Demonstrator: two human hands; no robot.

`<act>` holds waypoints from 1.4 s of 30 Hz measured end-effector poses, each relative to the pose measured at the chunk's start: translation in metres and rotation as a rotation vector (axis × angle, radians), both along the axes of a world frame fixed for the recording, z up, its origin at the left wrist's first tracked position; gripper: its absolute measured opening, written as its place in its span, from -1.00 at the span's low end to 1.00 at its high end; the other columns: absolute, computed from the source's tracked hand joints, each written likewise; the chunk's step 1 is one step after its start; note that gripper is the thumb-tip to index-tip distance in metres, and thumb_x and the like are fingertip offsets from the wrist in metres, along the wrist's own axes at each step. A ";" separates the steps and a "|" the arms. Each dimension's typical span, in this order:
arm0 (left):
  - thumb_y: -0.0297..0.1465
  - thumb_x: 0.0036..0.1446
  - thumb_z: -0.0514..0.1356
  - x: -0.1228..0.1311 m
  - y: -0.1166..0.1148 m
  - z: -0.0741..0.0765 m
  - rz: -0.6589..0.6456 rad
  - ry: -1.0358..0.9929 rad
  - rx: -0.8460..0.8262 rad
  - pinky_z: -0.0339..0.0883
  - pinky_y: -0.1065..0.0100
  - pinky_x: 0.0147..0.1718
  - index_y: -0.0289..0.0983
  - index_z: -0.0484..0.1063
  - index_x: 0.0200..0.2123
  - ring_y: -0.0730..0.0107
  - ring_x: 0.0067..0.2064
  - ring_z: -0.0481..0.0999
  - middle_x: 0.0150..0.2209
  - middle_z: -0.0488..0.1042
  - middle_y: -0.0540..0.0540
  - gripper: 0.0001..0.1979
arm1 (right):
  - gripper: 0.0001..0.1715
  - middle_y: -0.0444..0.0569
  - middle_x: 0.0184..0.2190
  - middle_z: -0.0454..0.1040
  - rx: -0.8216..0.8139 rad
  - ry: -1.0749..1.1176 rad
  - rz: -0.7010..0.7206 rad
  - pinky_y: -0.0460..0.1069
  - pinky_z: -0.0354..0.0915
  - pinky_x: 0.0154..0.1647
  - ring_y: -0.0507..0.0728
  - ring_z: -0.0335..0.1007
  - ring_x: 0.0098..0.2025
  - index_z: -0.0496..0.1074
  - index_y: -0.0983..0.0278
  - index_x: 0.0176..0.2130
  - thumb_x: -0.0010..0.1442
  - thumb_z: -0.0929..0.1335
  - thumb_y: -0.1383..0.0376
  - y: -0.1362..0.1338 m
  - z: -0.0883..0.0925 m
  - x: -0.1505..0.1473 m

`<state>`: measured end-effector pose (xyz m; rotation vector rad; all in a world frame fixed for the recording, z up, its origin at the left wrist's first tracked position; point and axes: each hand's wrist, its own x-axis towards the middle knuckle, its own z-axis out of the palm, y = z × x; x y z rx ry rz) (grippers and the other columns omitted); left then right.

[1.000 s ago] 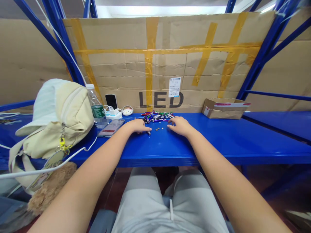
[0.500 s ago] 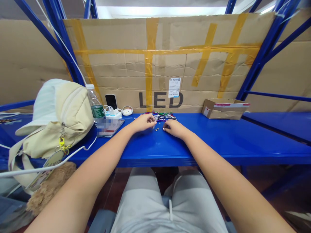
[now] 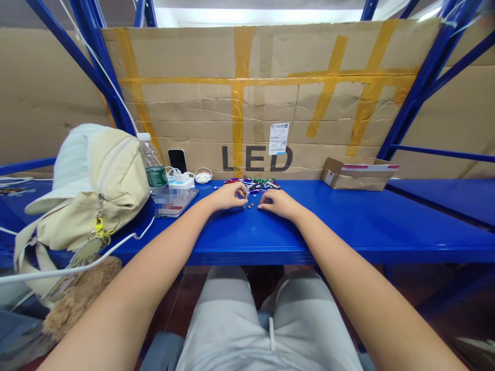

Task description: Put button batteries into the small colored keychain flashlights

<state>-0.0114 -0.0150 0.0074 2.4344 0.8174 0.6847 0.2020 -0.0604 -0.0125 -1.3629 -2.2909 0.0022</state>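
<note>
My left hand (image 3: pixel 231 196) is closed in a pinch around a small greyish tube-like piece (image 3: pixel 246 196), held just above the blue tabletop; its exact kind is too small to tell. Opposite it, my right hand (image 3: pixel 279 202) rests low over the table with its fingers curled together, and whatever they pinch is hidden. Between the two hands lie a few small round metallic discs (image 3: pixel 251 205), like button cells. Just behind my hands spreads a heap of small shiny coloured cylinders (image 3: pixel 266 185) in red, blue, green, purple and silver.
An open cardboard box (image 3: pixel 358 174) stands at the back right. On the left are a cream backpack (image 3: pixel 119 170), a bottle (image 3: pixel 154 172), a power strip (image 3: pixel 181 181), a tablet-like device (image 3: pixel 181 202) and a white cable (image 3: pixel 104 260). A taped cardboard sheet (image 3: pixel 185 113) closes the back.
My right hand has shifted slightly left toward the small discs. My left hand keeps its pinch on the greyish piece, now held more upright.
</note>
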 end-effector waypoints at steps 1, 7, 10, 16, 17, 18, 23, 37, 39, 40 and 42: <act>-0.46 -0.08 0.23 0.000 0.000 0.000 -0.004 0.000 -0.002 0.34 0.41 -0.35 -0.30 0.35 -0.30 0.43 -0.34 0.49 -0.35 0.50 -0.05 -0.79 | -0.90 -0.03 -0.34 0.51 0.007 0.015 -0.011 0.00 0.28 -0.20 0.12 0.39 -0.26 0.51 0.26 -0.35 0.07 0.42 0.28 0.000 0.000 0.000; -0.42 -0.08 0.24 -0.001 0.000 0.001 -0.026 0.020 0.004 0.35 0.38 -0.29 -0.32 0.40 -0.29 0.39 -0.30 0.49 -0.33 0.51 -0.07 -0.78 | -0.96 -0.04 -0.41 0.52 -0.009 0.073 -0.004 -0.02 0.26 -0.27 0.12 0.38 -0.33 0.54 0.23 -0.45 0.01 0.43 0.31 0.001 -0.003 -0.002; -0.41 -0.08 0.25 -0.001 -0.001 0.001 -0.042 0.036 0.006 0.35 0.38 -0.26 -0.33 0.43 -0.30 0.37 -0.27 0.50 -0.31 0.52 -0.08 -0.79 | -0.95 -0.05 -0.41 0.51 0.022 0.148 0.008 -0.02 0.27 -0.25 0.11 0.38 -0.32 0.53 0.24 -0.43 0.01 0.42 0.32 0.000 -0.001 -0.004; -0.39 -0.05 0.24 0.000 -0.003 0.001 -0.082 0.045 -0.008 0.37 0.36 -0.26 -0.35 0.44 -0.27 0.36 -0.29 0.52 -0.31 0.55 -0.09 -0.77 | -0.83 -0.04 -0.35 0.47 0.117 0.341 0.033 -0.03 0.27 -0.32 0.06 0.33 -0.35 0.49 0.28 -0.32 0.07 0.37 0.24 -0.003 0.001 -0.011; -0.39 -0.04 0.24 0.000 -0.003 0.001 -0.089 0.044 -0.008 0.37 0.36 -0.25 -0.34 0.44 -0.27 0.37 -0.29 0.53 -0.31 0.55 -0.09 -0.78 | -0.82 -0.03 -0.34 0.47 0.125 0.365 0.040 -0.04 0.27 -0.33 0.05 0.33 -0.36 0.49 0.29 -0.32 0.07 0.37 0.23 -0.004 0.002 -0.012; -0.40 -0.04 0.24 0.001 -0.004 0.001 -0.094 0.044 -0.006 0.37 0.35 -0.25 -0.34 0.44 -0.27 0.37 -0.29 0.53 -0.31 0.55 -0.09 -0.78 | -0.81 -0.03 -0.33 0.46 0.131 0.385 0.049 -0.04 0.26 -0.34 0.05 0.33 -0.36 0.48 0.29 -0.32 0.07 0.36 0.23 -0.005 0.002 -0.013; -0.40 -0.02 0.23 0.002 -0.007 0.001 -0.104 0.050 0.014 0.38 0.37 -0.24 -0.33 0.45 -0.24 0.36 -0.27 0.54 -0.30 0.56 -0.08 -0.77 | -0.80 -0.03 -0.34 0.46 0.137 0.448 0.085 -0.05 0.25 -0.39 0.04 0.32 -0.37 0.48 0.29 -0.29 0.07 0.35 0.23 -0.007 0.004 -0.015; -0.39 0.00 0.20 0.001 -0.009 0.002 -0.104 0.077 0.146 0.36 0.41 -0.28 -0.31 0.46 -0.25 0.35 -0.26 0.53 -0.28 0.55 -0.07 -0.79 | -0.70 -0.11 -0.44 0.40 0.131 0.419 0.118 -0.08 0.24 -0.44 0.00 0.27 -0.47 0.39 0.31 -0.18 0.05 0.35 0.26 -0.013 0.005 -0.019; -0.44 -0.01 0.18 0.001 -0.007 0.003 -0.084 0.077 0.194 0.36 0.40 -0.26 -0.31 0.45 -0.26 0.35 -0.26 0.53 -0.28 0.55 -0.06 -0.81 | -0.73 -0.11 -0.43 0.39 0.157 0.402 0.114 -0.08 0.23 -0.43 0.00 0.26 -0.47 0.37 0.30 -0.18 0.07 0.34 0.27 -0.013 0.005 -0.018; -0.47 -0.02 0.17 0.001 -0.006 0.003 -0.077 0.079 0.220 0.35 0.40 -0.24 -0.30 0.45 -0.26 0.35 -0.25 0.52 -0.29 0.55 -0.05 -0.81 | -0.75 -0.11 -0.44 0.38 0.169 0.388 0.116 -0.08 0.23 -0.43 0.01 0.25 -0.47 0.37 0.30 -0.19 0.07 0.34 0.28 -0.013 0.005 -0.017; -0.51 -0.04 0.16 0.000 -0.004 0.003 -0.065 0.087 0.275 0.33 0.38 -0.20 -0.29 0.45 -0.28 0.34 -0.24 0.51 -0.29 0.54 -0.04 -0.81 | -0.79 -0.12 -0.45 0.37 0.187 0.344 0.132 -0.08 0.21 -0.43 0.01 0.24 -0.47 0.38 0.28 -0.22 0.09 0.33 0.30 -0.013 0.005 -0.017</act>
